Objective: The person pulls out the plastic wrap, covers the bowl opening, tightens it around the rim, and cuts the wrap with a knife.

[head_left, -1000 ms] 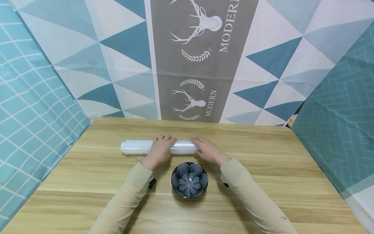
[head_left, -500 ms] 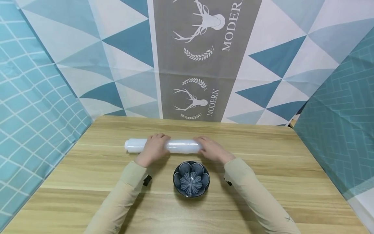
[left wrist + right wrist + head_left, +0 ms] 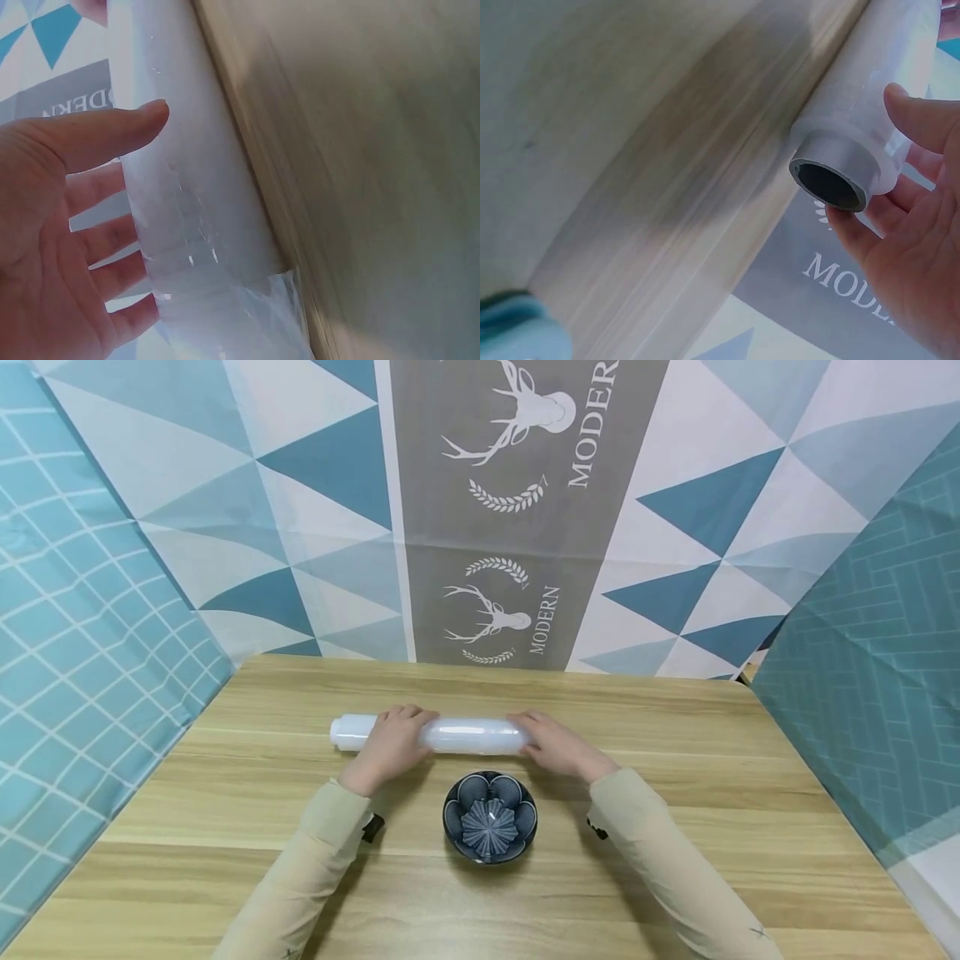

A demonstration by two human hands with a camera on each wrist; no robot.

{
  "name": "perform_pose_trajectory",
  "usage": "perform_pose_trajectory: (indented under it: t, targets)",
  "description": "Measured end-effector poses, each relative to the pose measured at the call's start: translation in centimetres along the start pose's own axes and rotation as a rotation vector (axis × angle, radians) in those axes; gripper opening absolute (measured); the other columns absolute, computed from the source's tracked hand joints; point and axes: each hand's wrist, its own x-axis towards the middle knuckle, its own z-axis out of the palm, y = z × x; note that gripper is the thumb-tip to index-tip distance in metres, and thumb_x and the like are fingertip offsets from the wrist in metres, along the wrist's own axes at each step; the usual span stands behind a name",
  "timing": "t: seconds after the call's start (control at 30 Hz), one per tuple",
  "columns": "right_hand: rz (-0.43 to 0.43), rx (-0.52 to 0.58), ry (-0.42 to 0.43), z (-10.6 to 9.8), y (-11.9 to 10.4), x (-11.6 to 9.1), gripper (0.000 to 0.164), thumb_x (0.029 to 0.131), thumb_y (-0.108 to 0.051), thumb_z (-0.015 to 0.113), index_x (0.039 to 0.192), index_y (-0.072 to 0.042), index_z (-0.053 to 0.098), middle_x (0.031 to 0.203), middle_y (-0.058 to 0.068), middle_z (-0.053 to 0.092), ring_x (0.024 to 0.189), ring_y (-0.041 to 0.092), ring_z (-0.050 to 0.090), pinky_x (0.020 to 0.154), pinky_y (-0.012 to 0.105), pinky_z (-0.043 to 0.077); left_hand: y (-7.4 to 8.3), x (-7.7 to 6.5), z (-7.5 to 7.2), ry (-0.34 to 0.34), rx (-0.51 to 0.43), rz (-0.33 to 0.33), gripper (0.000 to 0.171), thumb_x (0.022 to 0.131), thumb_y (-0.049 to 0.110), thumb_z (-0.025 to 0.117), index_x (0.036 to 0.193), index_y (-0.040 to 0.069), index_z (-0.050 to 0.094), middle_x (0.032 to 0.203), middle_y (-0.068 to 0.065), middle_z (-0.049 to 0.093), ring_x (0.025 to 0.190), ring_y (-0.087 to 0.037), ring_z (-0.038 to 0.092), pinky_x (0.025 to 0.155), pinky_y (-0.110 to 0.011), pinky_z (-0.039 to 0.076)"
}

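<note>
A roll of clear cling film (image 3: 476, 737) lies crosswise on the wooden table. My left hand (image 3: 393, 742) grips it left of its middle; in the left wrist view the thumb (image 3: 112, 135) lies on the near side and the fingers reach round behind. At the roll's right end, my right hand (image 3: 558, 747) holds it between thumb and fingers. The hollow core end (image 3: 829, 184) sticks out there in the right wrist view. A loose flap of film (image 3: 277, 307) shows near the left hand. Nearer me, between the forearms, stands a dark blue bowl (image 3: 490, 818) with a flower-shaped inside.
The wooden table (image 3: 675, 860) extends around the roll and bowl. Patterned cloth (image 3: 487, 527) hangs behind its far edge, with blue tiled cloth (image 3: 97, 635) on the left and teal cloth (image 3: 870, 652) on the right. A blurred teal thing (image 3: 525, 330) edges into the right wrist view.
The roll has shifted slightly to the right, and my right hand has gone with it. My left hand has moved a little left along the roll. The bowl stays put.
</note>
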Motion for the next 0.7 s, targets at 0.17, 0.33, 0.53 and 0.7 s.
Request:
perform_pose_trajectory:
  t: [0.17, 0.33, 0.53, 0.7]
  targets:
    - [0.007, 0.016, -0.002, -0.2, 0.3, -0.4, 0.056, 0.078, -0.014, 0.059, 0.129, -0.007, 0.035, 0.125, 0.012, 0.041, 0.113, 0.025, 0.038, 0.097, 0.038, 0.028, 0.1, 0.0, 0.3, 0.003, -0.009, 0.004, 0.058, 0.068, 0.028, 0.068, 0.118, 0.007, 0.048, 0.111, -0.012, 0.052, 0.103, -0.032, 0.045, 0.088, -0.048, 0.031]
    - [0.006, 0.042, -0.003, -0.3, 0.7, -1.0, 0.055, 0.078, -0.014, 0.058, 0.128, -0.006, 0.036, 0.124, 0.014, 0.041, 0.112, 0.027, 0.039, 0.095, 0.041, 0.029, 0.3, 0.0, 0.4, 0.010, -0.027, 0.018, 0.057, 0.067, 0.029, 0.069, 0.115, 0.005, 0.050, 0.111, -0.013, 0.052, 0.102, -0.031, 0.046, 0.089, -0.047, 0.032]
    - [0.006, 0.043, -0.015, -0.4, 1.4, -1.5, 0.053, 0.079, -0.015, 0.057, 0.127, -0.006, 0.036, 0.123, 0.013, 0.042, 0.111, 0.026, 0.040, 0.095, 0.040, 0.030, 0.4, -0.3, 0.1, 0.026, -0.011, 0.019, 0.058, 0.067, 0.031, 0.069, 0.115, 0.005, 0.050, 0.112, -0.012, 0.051, 0.104, -0.031, 0.044, 0.090, -0.048, 0.029]
    - [-0.001, 0.062, -0.020, -0.8, 1.7, -2.0, 0.052, 0.079, -0.014, 0.057, 0.127, -0.005, 0.037, 0.122, 0.015, 0.043, 0.111, 0.028, 0.040, 0.095, 0.042, 0.029, 0.3, -0.5, -0.4, 0.043, 0.010, 0.013, 0.058, 0.067, 0.031, 0.069, 0.115, 0.005, 0.050, 0.113, -0.012, 0.051, 0.105, -0.032, 0.043, 0.090, -0.048, 0.029]
